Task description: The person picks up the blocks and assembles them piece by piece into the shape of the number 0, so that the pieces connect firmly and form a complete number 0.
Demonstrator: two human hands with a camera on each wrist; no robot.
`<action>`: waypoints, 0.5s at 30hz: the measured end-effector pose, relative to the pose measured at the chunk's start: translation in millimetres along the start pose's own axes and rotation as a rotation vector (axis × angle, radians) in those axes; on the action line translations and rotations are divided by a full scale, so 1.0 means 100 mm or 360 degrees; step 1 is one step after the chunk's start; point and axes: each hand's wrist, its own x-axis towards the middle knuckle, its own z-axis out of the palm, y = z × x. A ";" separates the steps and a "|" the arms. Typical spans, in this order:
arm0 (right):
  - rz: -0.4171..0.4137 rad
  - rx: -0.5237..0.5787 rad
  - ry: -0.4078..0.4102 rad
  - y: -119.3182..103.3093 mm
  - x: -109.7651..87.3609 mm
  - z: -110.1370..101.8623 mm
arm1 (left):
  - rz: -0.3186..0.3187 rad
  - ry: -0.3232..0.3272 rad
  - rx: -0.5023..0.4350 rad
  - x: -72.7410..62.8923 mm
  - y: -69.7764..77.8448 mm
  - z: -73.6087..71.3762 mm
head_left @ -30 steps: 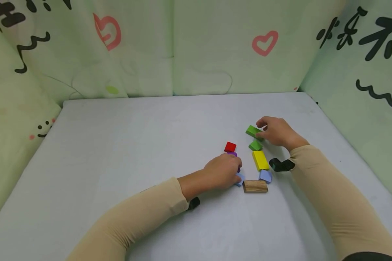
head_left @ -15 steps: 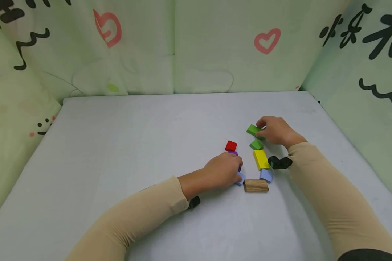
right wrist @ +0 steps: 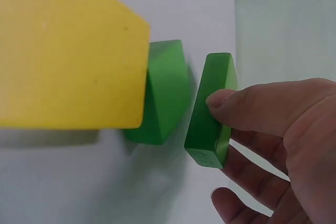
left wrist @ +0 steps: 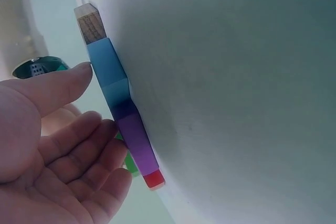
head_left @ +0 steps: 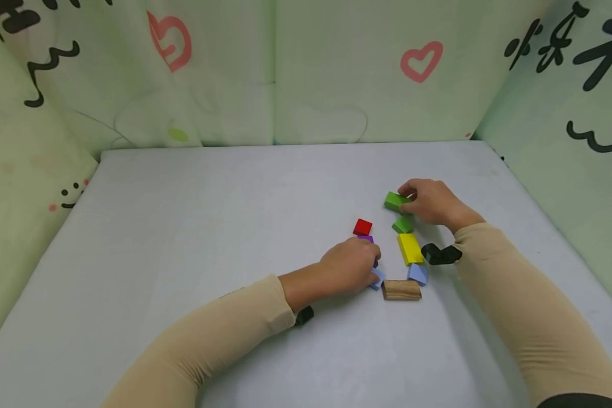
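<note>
At the far end of the blocks, my right hand (head_left: 434, 202) pinches a green rectangular block (right wrist: 207, 108), the thumb against its near face. Close beside that lies a green triangular block (right wrist: 169, 87), followed by a yellow block (head_left: 410, 248) and a light blue block (head_left: 417, 274). My left hand (head_left: 349, 265) rests along the left row, fingers loosely bent. Its thumb tip touches or nearly touches a blue block (left wrist: 107, 66), and its fingertips lie against a purple block (left wrist: 137, 139). A red block (head_left: 362, 226) ends this row.
A wooden block (head_left: 402, 290) lies across the near end between both rows. Everything is on a white table (head_left: 209, 215), with printed green cloth walls (head_left: 326, 73) at the back and sides. Black wrist devices (head_left: 441, 254) sit close to the blocks.
The green rectangular block has turned slightly in my right hand. My left hand stays at the left row. The whole head view has shifted a little.
</note>
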 end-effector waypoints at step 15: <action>-0.0113 0.0001 -0.0077 -0.25 -0.06 -0.04 | -0.0032 -0.0029 -0.0021 0.03 0.00 -0.01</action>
